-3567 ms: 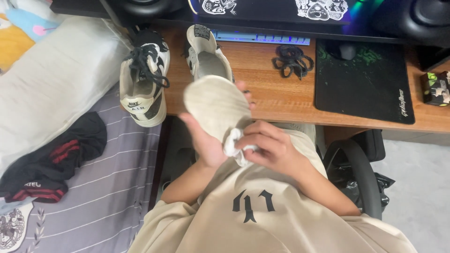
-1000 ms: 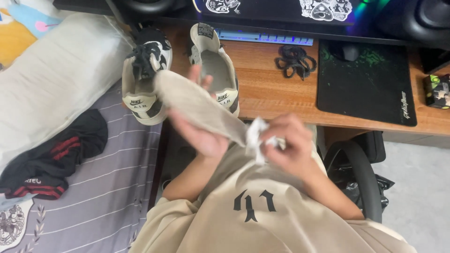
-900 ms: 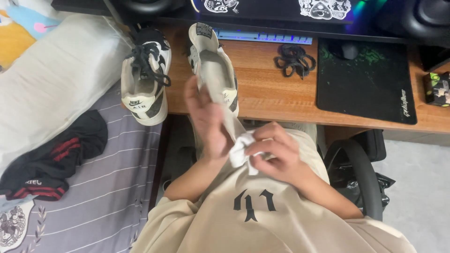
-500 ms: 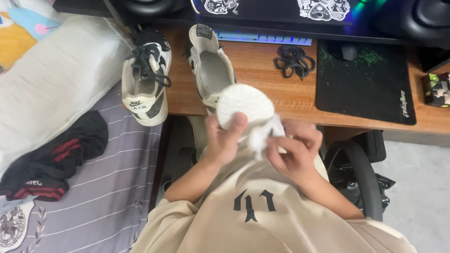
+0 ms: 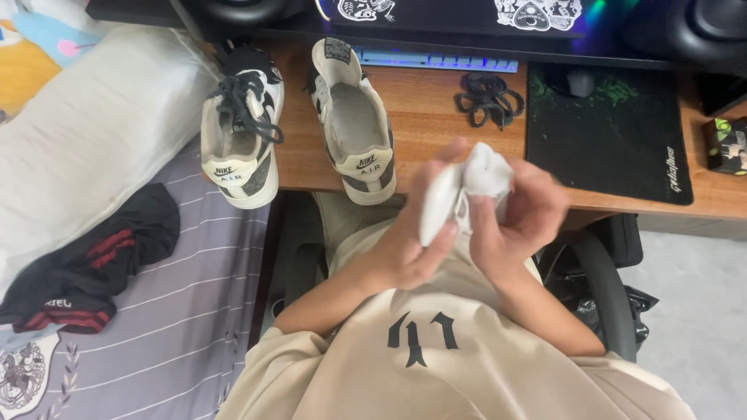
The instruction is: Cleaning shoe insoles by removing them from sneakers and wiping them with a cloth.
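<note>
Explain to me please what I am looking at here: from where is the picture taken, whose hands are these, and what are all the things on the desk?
The picture comes from a camera worn on a person's head, looking down at their own lap and hands. The left hand holds a pale shoe insole; the right hand presses a white cloth against it. On the wooden desk lie two sneakers: one laced, one without laces. Near them are loose black laces, a dark mouse mat with a mouse, and a keyboard. A bed with dark clothing is on the left.

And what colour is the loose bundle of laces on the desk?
Black; the laces show clearly in the head view.
</note>
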